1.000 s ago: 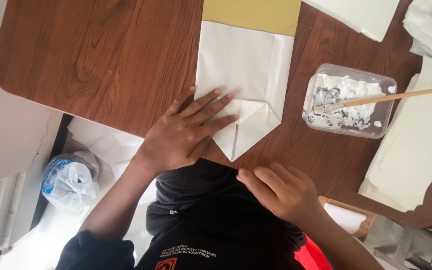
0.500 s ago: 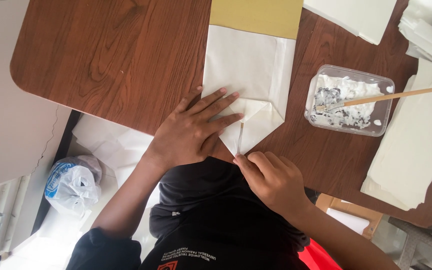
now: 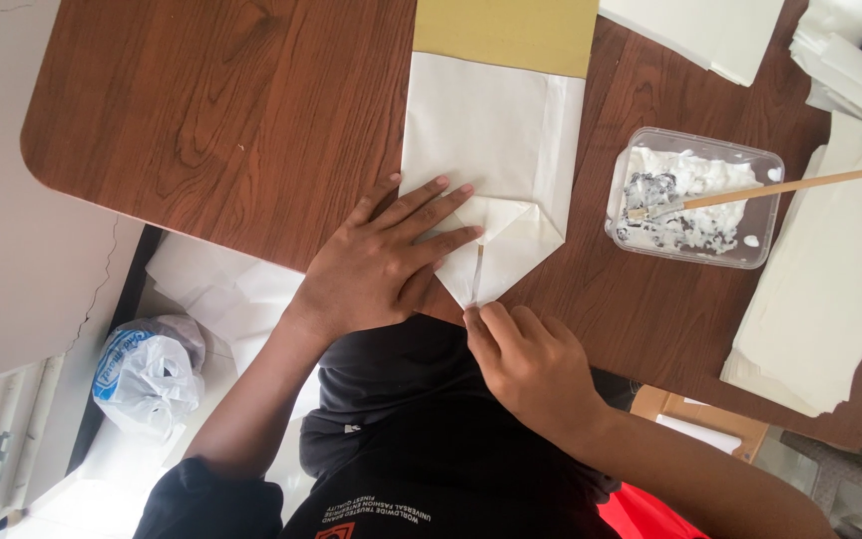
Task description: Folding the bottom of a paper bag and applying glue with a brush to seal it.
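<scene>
White paper bag (image 3: 496, 160) lies flat at the near table (image 3: 231, 130) edge, bottom folded to a point. Left hand (image 3: 386, 265) spread flat, fingers apart, pinning the fold. Right hand (image 3: 531, 364) pinches the near tip, fingers together on the flap. Best to press firm and crease along the centre seam. Glue tub (image 3: 695, 195) with brush (image 3: 780, 187) right; paper stack (image 3: 830, 289) beyond.

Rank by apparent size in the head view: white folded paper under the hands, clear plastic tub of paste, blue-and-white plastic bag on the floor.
1. white folded paper
2. plastic tub
3. plastic bag, though it sits lower, farther from the camera, so its true size against the tub is unsure.
</scene>
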